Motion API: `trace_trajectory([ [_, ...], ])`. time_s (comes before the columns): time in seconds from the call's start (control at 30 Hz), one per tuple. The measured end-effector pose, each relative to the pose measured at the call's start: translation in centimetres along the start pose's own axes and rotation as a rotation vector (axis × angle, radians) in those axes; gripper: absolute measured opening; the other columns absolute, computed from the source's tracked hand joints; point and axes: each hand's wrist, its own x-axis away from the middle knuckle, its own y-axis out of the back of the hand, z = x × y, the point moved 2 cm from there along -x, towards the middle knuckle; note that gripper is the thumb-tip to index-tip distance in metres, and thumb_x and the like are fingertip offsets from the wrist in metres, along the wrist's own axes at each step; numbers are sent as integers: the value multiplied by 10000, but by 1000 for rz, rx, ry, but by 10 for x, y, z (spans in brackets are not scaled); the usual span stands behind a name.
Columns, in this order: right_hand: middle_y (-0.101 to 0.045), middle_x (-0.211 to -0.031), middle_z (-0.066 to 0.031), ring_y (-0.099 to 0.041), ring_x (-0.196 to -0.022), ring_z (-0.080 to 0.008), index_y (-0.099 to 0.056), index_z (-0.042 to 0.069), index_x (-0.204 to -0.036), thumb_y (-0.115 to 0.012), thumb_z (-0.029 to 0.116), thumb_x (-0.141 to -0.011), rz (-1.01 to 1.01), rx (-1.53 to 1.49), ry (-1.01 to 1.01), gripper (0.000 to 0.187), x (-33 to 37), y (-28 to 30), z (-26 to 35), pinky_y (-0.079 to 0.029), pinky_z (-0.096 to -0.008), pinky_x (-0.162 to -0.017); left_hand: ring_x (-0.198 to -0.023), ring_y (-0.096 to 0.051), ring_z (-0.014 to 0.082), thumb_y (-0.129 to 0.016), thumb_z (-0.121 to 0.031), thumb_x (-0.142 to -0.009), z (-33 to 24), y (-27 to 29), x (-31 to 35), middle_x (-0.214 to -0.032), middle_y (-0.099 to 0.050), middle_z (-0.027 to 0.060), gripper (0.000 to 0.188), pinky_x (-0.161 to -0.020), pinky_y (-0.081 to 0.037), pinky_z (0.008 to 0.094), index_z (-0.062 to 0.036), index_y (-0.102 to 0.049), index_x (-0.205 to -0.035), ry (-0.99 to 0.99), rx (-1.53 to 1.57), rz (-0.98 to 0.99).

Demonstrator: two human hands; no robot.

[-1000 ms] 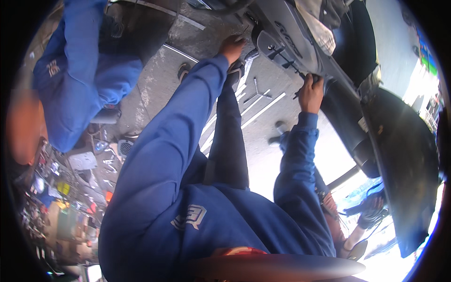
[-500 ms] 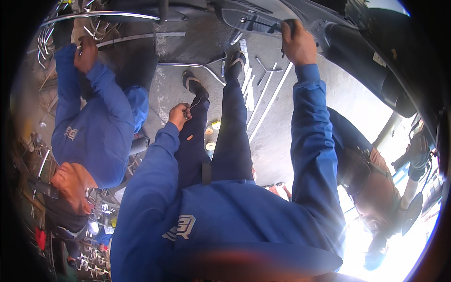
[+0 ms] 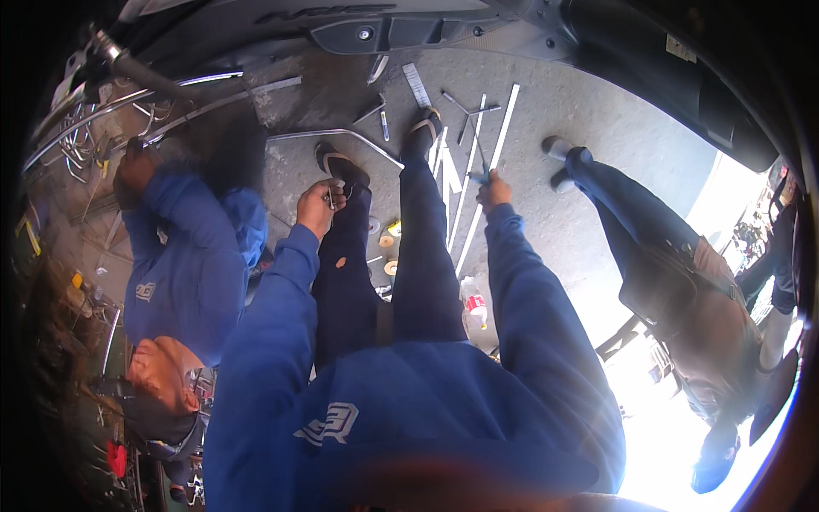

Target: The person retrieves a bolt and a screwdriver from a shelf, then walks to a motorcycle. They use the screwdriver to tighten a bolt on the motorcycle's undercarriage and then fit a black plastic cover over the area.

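Note:
My right hand [image 3: 495, 193] is closed round the blue handle of a screwdriver [image 3: 484, 171], whose thin shaft points away from me above the floor. In front of my left thigh, my left hand [image 3: 321, 207] is closed with its fingers curled round a small metal piece [image 3: 330, 198]. Its exact kind is too small to make out. Beyond both hands, a dark grey plastic vehicle panel [image 3: 503, 40] with a screw and a recess spans the top of the view. Neither hand touches it.
A three-armed wrench [image 3: 470, 112] and white strips [image 3: 495, 162] lie on the floor. A bent metal tube [image 3: 341, 131] is by my left foot. A plastic bottle [image 3: 474, 305] stands near my right leg. One co-worker [image 3: 183, 256] sits at left; another person [image 3: 682, 273] is at right.
My right hand has come away from the panel and moved down and left. My left hand stays near my left thigh. The view has shifted, showing more of the person at right.

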Motion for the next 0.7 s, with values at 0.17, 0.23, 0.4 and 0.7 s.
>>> trace_trajectory([
  [0.17, -506, -642, -56, -373, -462, -159, -601, 63, -958, -559, 299, -909, -119, -291, -305, 244, -105, -6, -88, -304, -355, -431, -838, -614, 227, -420, -87, -905, 22, -44, -88, -954, -617, 112, 280, -786, -501, 375, -11, -553, -1139, -28, -18, 170],
  [0.23, -546, -680, -46, -400, -479, -137, -623, 56, -1033, -585, 250, -893, 62, -267, -174, 243, -149, -28, -69, -330, -344, -435, -894, -626, 236, -411, -56, -930, 36, -72, -155, -995, -623, 121, 254, -797, -504, 376, -19, -555, -1136, 19, -44, 199],
  [0.4, -675, -822, -89, -526, -563, -119, -602, -31, -1111, -634, 167, -867, 109, -115, 399, 316, -255, -100, -1, -416, -279, -491, -875, -643, 210, -417, -104, -950, 70, -154, -331, -999, -635, 106, 239, -726, -518, 349, -30, -532, -1146, 49, -327, 183],
  [0.7, -659, -1045, -207, -625, -1032, -288, -588, -22, -1145, -682, 273, -801, -64, 135, 673, 463, -351, -135, 50, -469, -346, -889, -1181, -499, 270, -389, -399, -951, 80, -254, -483, -1196, -556, 131, 474, -1054, -312, 436, -16, -493, -1211, 99, -264, 593],
])
